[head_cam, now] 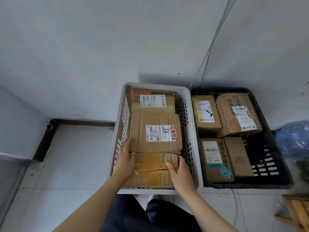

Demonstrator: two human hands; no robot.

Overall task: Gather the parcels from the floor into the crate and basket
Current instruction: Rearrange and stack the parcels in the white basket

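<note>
Placement is the step in hand: a large brown corrugated cardboard parcel (155,131) with a white label sits at the near end of the white perforated plastic basket (194,156), with a smaller brown labelled box (153,100) at the basket's far end. The left hand (124,158) lies on the parcel's near left edge, fingers fairly straight down the side and thumb hooked onto the near face. The right hand (179,174) grips the near right corner, fingers curled round it. Next, I judge, both hands must settle the parcel level, let go, and reach for whatever is left on the floor. The black slatted plastic crate (267,156), just beside the basket's right wall, holds four brown parcels and has room at its near right corner. I cannot tell whether the yellow-taped near face belongs to the parcel or to a second box beneath. A cardboard piece (296,213) at lower right is cut off, and a blue bundle (296,139) beyond the crate is blurred.
</note>
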